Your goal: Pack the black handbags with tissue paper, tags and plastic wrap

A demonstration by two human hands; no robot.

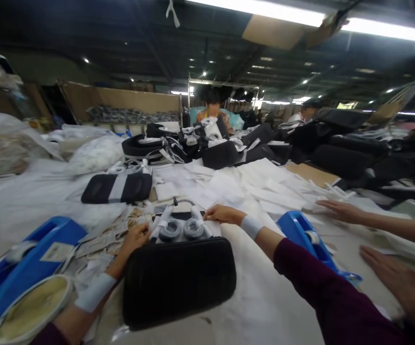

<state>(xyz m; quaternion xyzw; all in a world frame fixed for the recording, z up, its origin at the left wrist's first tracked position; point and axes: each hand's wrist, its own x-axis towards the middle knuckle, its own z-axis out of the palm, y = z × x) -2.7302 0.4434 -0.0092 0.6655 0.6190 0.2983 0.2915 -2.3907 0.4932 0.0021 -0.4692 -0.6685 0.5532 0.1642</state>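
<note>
A black padded case [179, 282] lies in front of me, its plain dark face toward me. At its far edge sit two grey coiled pieces [170, 230], with white wrapping around them. My left hand [137, 235] is at the left end of this wrapping, fingers closed in a pinch; what they grip is hidden. On the other side, my right hand [224, 214] has its fingertips pressed together at the right end of the wrapping, and I cannot make out what is between them. A pale band is around each of my wrists.
Blue tape dispensers [306, 235] stand on both sides. A round tub [33, 306] is at the lower left. Another black case [117, 187] with a white band lies beyond. White sheets [222, 184] and heaped black bags [222, 153] fill the back. A co-worker's hands [340, 211] reach in from the right.
</note>
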